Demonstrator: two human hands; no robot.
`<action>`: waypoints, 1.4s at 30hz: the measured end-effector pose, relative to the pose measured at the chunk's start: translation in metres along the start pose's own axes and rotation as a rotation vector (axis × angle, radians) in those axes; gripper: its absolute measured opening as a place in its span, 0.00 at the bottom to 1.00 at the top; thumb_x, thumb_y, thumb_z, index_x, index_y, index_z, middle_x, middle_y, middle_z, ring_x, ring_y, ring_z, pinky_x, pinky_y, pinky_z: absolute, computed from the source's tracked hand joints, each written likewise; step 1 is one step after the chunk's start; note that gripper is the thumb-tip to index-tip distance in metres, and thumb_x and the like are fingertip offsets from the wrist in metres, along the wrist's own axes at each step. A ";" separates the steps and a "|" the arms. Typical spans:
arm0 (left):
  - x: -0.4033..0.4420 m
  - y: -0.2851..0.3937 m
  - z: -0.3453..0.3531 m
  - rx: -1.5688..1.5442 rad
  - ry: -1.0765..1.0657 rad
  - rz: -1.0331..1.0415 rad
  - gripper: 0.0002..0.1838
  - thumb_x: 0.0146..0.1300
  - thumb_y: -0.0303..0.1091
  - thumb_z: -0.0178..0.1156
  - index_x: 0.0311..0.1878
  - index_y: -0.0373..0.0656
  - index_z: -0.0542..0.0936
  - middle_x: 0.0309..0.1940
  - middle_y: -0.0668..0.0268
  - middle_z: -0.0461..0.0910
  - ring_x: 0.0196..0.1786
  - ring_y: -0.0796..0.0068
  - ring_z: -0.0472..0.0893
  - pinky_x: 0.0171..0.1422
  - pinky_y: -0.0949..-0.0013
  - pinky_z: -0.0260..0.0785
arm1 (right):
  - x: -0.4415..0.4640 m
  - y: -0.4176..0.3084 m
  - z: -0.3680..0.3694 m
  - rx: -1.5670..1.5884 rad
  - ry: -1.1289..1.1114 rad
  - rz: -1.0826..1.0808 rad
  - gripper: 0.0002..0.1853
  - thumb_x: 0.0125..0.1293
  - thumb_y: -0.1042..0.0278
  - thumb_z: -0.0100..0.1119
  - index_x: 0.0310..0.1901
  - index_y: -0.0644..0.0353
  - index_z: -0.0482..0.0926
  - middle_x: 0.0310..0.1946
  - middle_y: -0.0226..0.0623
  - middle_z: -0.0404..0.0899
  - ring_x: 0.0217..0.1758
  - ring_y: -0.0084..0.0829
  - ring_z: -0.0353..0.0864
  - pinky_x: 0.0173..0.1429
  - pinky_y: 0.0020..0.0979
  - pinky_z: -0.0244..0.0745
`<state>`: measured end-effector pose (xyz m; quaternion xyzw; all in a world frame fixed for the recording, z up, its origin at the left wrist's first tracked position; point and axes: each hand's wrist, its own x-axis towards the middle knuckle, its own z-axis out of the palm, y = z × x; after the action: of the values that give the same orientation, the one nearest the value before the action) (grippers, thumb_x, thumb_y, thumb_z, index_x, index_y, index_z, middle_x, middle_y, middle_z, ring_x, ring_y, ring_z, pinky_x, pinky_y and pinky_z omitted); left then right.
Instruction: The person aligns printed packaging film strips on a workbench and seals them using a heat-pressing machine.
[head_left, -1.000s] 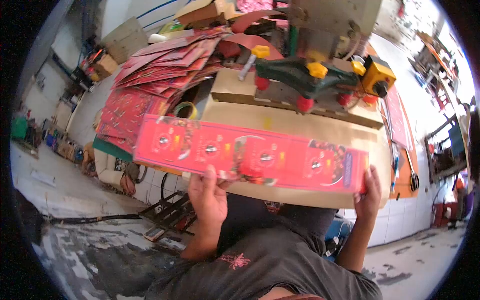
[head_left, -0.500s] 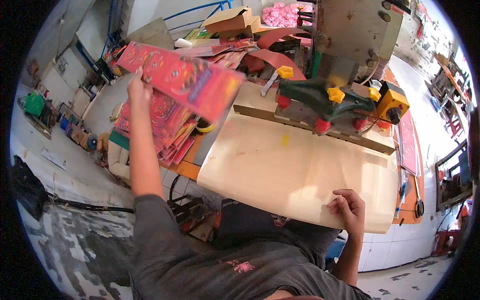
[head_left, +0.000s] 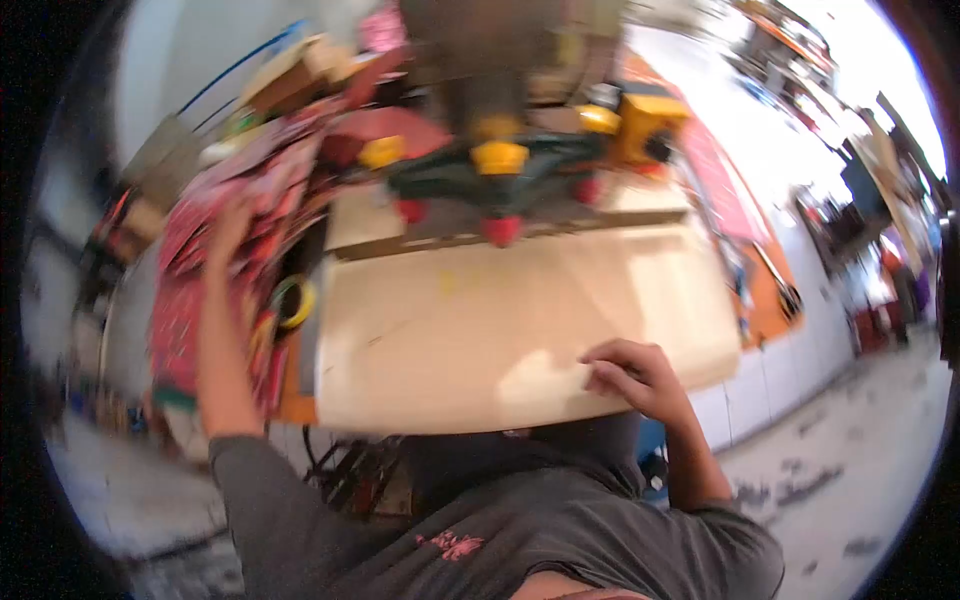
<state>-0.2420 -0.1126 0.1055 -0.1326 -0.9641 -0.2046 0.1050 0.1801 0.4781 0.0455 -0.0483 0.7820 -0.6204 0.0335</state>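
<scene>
My left hand [head_left: 232, 225] reaches onto the heap of red printed sheets [head_left: 185, 320] at the left; motion blurs its fingers, and whether it holds a sheet is not clear. Over the front right part of the cream board [head_left: 520, 320] is my right hand [head_left: 635, 375], its fingers curled and partly apart, with nothing in it. Behind the board stands a machine with a dark green clamp frame [head_left: 450, 172], yellow knobs [head_left: 500, 158] and red feet [head_left: 502, 231].
A roll of yellow tape [head_left: 295, 302] lies between the heap and the board. Scissors [head_left: 789, 300] and red sheets [head_left: 725, 190] are on the orange table [head_left: 765, 325] at the right. A cardboard box [head_left: 295, 75] stands at the back left.
The long red printed strip left both hands' front area, carried left by my left hand, and is no longer distinguishable from the heap. My right hand let go of it. The view has turned.
</scene>
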 end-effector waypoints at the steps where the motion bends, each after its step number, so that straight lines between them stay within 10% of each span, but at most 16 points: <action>1: 0.014 -0.040 0.003 0.017 -0.010 -0.039 0.29 0.82 0.48 0.45 0.72 0.34 0.74 0.69 0.47 0.77 0.73 0.54 0.75 0.79 0.56 0.62 | -0.001 -0.015 -0.006 -0.066 -0.052 -0.009 0.10 0.79 0.69 0.57 0.53 0.64 0.84 0.34 0.36 0.89 0.35 0.26 0.89 0.42 0.29 0.83; 11: 0.053 -0.060 0.008 -0.007 0.052 0.028 0.36 0.82 0.60 0.43 0.77 0.40 0.71 0.73 0.46 0.73 0.76 0.48 0.71 0.78 0.58 0.61 | 0.030 -0.025 -0.195 -0.520 0.599 -0.059 0.17 0.77 0.57 0.59 0.53 0.62 0.84 0.33 0.37 0.89 0.37 0.24 0.88 0.39 0.30 0.82; 18: 0.028 -0.044 0.004 -0.093 0.272 0.038 0.33 0.81 0.58 0.49 0.72 0.38 0.76 0.69 0.49 0.79 0.72 0.51 0.76 0.75 0.60 0.64 | 0.082 0.060 -0.312 -1.112 0.558 0.705 0.42 0.65 0.25 0.62 0.50 0.68 0.84 0.52 0.54 0.86 0.59 0.47 0.85 0.57 0.48 0.82; 22: -0.017 0.000 -0.007 -0.072 0.258 0.032 0.32 0.81 0.54 0.51 0.72 0.36 0.76 0.70 0.51 0.78 0.72 0.54 0.76 0.76 0.60 0.64 | 0.091 0.074 -0.307 -1.268 0.643 0.653 0.55 0.49 0.13 0.66 0.52 0.69 0.81 0.49 0.59 0.86 0.56 0.50 0.87 0.58 0.45 0.82; 35: -0.140 0.107 -0.014 -0.363 0.432 -0.002 0.26 0.82 0.45 0.54 0.74 0.39 0.75 0.74 0.59 0.75 0.72 0.63 0.76 0.73 0.61 0.69 | 0.101 0.095 -0.334 -1.131 0.674 0.616 0.56 0.46 0.22 0.77 0.57 0.74 0.79 0.53 0.56 0.86 0.58 0.49 0.87 0.57 0.45 0.83; 40: -0.197 0.182 -0.002 -0.462 0.526 0.087 0.23 0.84 0.38 0.50 0.74 0.37 0.73 0.76 0.58 0.72 0.76 0.62 0.72 0.77 0.59 0.67 | 0.099 0.111 -0.357 -0.948 0.684 0.525 0.42 0.49 0.32 0.81 0.30 0.77 0.83 0.29 0.60 0.86 0.34 0.48 0.88 0.40 0.48 0.80; 42: -0.214 0.196 0.006 -0.453 0.529 0.117 0.23 0.84 0.37 0.49 0.74 0.35 0.73 0.76 0.57 0.72 0.77 0.61 0.71 0.78 0.57 0.65 | 0.103 0.115 -0.361 -0.944 0.714 0.567 0.36 0.51 0.40 0.81 0.34 0.76 0.85 0.32 0.60 0.87 0.36 0.48 0.89 0.42 0.46 0.82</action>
<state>0.0178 0.0170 0.1173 -0.1499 -0.8244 -0.4343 0.3306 0.0329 0.8414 0.0168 0.3592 0.9157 -0.1554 -0.0909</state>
